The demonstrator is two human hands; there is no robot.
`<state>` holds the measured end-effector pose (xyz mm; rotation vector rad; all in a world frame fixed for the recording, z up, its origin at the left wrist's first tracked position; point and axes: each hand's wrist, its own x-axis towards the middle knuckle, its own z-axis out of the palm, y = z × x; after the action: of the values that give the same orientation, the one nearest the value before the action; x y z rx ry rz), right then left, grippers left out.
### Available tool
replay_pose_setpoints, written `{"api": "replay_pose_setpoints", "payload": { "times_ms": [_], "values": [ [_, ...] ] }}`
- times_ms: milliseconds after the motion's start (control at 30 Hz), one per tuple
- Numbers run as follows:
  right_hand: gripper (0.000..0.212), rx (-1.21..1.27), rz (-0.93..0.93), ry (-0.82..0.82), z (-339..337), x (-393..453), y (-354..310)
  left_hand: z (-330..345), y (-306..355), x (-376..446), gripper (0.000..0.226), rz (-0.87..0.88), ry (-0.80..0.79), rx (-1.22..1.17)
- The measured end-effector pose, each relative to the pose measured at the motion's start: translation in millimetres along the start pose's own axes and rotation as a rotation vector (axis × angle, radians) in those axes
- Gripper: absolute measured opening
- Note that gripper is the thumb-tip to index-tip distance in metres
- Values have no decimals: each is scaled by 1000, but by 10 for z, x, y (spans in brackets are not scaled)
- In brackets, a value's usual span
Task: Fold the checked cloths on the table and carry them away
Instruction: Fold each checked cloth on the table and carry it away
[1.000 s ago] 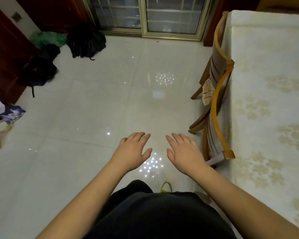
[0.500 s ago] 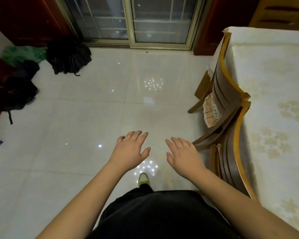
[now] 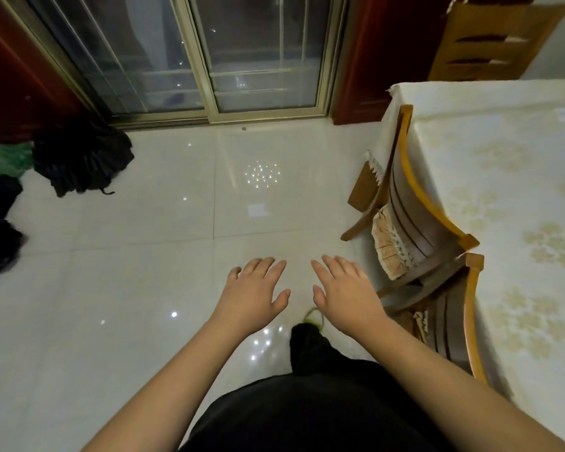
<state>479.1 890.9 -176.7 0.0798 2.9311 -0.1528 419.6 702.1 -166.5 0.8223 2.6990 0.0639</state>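
Observation:
My left hand (image 3: 253,293) and my right hand (image 3: 346,293) are stretched out in front of me, palms down, fingers straight and a little spread. Both hold nothing and hover side by side over the white tiled floor (image 3: 144,256). The table (image 3: 509,197) stands at the right under a cream flowered cover. No checked cloth shows anywhere on the part of the table in view.
Two wooden chairs (image 3: 415,210) are pushed against the table's left side. Dark and green bags (image 3: 79,158) lie on the floor at the left. A glass sliding door (image 3: 209,60) fills the far wall, with another wooden chair (image 3: 490,40) at the back right.
The view has swung right and moved forward toward the glass door; more of the table's far end and the chairs show. Both hands keep the same open pose.

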Motion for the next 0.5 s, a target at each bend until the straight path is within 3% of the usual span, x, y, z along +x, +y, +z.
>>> {"api": "replay_pose_setpoints", "payload": {
  "times_ms": [500],
  "values": [
    [57,86,86,41,-466,1612,1044,-844,175,2137,87,139,-45,107]
  ]
}}
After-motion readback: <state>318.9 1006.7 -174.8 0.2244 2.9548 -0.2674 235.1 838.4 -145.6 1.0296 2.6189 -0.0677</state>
